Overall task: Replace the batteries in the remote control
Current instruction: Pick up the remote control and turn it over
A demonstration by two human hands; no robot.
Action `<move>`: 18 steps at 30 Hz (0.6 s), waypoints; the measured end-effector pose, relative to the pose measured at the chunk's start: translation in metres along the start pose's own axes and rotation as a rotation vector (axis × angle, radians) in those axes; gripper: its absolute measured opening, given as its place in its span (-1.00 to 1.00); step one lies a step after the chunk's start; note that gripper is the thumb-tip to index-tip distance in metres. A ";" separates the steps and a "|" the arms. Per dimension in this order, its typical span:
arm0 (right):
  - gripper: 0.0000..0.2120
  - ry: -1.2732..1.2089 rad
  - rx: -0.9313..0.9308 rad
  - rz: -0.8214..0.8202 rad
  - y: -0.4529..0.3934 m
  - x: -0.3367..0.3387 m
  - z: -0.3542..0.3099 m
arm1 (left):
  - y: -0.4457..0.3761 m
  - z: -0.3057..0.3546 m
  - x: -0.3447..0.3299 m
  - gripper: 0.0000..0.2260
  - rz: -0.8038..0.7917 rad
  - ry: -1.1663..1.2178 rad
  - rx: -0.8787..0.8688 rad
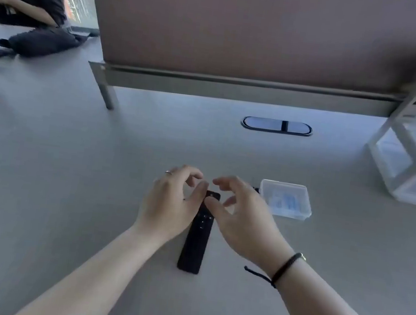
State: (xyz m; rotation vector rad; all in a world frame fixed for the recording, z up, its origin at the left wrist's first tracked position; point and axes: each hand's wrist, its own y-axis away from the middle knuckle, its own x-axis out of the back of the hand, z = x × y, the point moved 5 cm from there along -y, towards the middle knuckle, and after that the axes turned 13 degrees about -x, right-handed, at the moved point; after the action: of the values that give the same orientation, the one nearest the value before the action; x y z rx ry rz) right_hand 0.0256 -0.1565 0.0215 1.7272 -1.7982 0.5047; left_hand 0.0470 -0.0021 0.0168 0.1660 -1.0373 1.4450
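— Remote control (195, 237) lying flat on the grey table (64, 205), buttons facing up, far end poking out between the two hands.

— Touching it yet?

— Hard telling. Left hand (169, 205) hanging over the top end, fingers loosely curled, thumb down beside the left edge. Right hand (238, 221) hanging over the other side, thumb lying on or just above the top buttons. Neither one plainly pinching anything.

— Looking like the start?

— Guessing so. Buttons showing, so battery door probably sitting underneath, hidden.

— Doing it well how?

— Closing both thumbs and fingers on the two long edges, up near where the thumbs already are. Lifting a little, then rolling it over so the back is facing up. Keeping fingers off the buttons. Going slow, staying low over the table.

— New batteries?

— Maybe waiting in the clear plastic box (285, 199), just past the right hand's knuckles. Too blurry for telling what is inside.
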 end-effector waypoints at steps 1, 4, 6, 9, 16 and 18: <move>-0.72 -0.004 0.021 0.020 0.006 -0.011 0.007 | 0.011 -0.005 -0.006 -0.87 -0.008 -0.021 0.008; -0.79 0.008 0.131 0.148 0.017 -0.035 0.025 | 0.031 -0.015 -0.019 -0.94 0.032 -0.036 0.007; -0.80 -0.025 0.192 0.162 0.025 -0.042 0.029 | 0.037 -0.008 -0.018 -0.97 0.114 -0.001 -0.030; -0.79 -0.049 0.174 0.152 0.032 -0.038 0.028 | 0.042 -0.004 -0.017 -0.93 0.107 0.052 0.015; -0.74 0.003 0.150 0.141 0.041 -0.036 0.028 | 0.056 0.011 -0.024 -0.81 -0.023 -0.075 0.011; -0.73 0.002 0.158 0.133 0.041 -0.036 0.028 | 0.060 0.013 -0.024 -0.80 -0.036 -0.079 0.025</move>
State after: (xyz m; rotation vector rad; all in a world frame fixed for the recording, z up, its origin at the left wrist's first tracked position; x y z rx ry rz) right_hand -0.0194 -0.1436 -0.0176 1.7152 -1.9257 0.7214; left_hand -0.0057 -0.0161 -0.0203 0.2610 -1.0757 1.4286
